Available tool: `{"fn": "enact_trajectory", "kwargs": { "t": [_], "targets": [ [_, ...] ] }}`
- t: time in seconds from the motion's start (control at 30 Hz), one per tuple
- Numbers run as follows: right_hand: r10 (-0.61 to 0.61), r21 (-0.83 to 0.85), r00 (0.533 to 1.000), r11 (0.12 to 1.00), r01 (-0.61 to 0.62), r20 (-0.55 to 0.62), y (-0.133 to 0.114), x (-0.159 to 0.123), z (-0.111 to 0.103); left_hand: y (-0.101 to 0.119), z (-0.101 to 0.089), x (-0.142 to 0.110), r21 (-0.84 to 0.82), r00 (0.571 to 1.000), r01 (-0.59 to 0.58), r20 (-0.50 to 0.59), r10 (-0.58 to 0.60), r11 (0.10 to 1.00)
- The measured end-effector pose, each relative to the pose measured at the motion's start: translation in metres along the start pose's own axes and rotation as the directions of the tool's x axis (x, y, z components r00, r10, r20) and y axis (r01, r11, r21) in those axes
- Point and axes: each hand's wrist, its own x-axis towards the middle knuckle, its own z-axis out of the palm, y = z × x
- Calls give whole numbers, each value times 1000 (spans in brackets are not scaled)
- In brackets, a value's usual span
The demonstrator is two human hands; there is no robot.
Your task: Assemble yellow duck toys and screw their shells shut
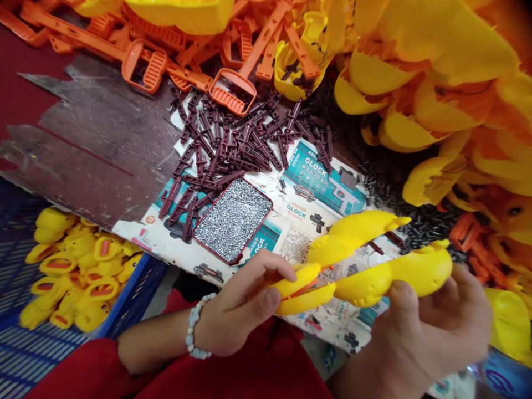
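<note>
A yellow duck-shaped plastic toy (361, 285) is held in front of me, its two halves spread apart like jaws with dark brown pieces between them. My left hand (245, 305) pinches its left end, where some orange shows inside. My right hand (428, 327) grips the lower half near its right end, thumb on the near side and fingers behind. The upper half (349, 230) is touched by neither hand. Below the toy lies a printed cardboard sheet (291, 238). A shallow tray of small metal pins (233, 221) sits on that cardboard, left of the toy.
Dark brown plastic rods (245, 138) lie heaped behind the tray. Orange handled parts (145, 66) pile up at the back. Yellow shells (415, 116) are stacked at the right, beside loose dark pins (382, 194). A blue crate (128, 293) at the left holds several yellow ducks (83, 266).
</note>
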Motion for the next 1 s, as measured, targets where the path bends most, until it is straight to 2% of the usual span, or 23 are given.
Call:
{"fn": "enact_trajectory", "kwargs": {
  "t": [0.27,0.4,0.57,0.73,0.83,1.0],
  "targets": [
    [-7,-10,1000,1000,7,5,0,0,0,1,1,0,32,1000,-18,5,18,999],
    [-14,-5,1000,1000,14,9,-5,-2,2,-1,-3,-3,133,1000,-11,9,10,991],
    [43,-44,999,998,-44,-26,-9,-6,6,-1,-7,-8,310,999,-19,38,7,951],
    [47,-7,999,999,-47,-15,-10,-6,8,-1,-6,-8,324,1000,-1,27,-8,946],
    [66,-20,997,998,-67,-39,-10,-7,6,-1,-5,-7,370,999,-39,34,28,928],
    [86,-69,994,994,-90,-62,-7,-13,3,-4,-2,-5,518,988,-143,32,148,843]
  ]
}}
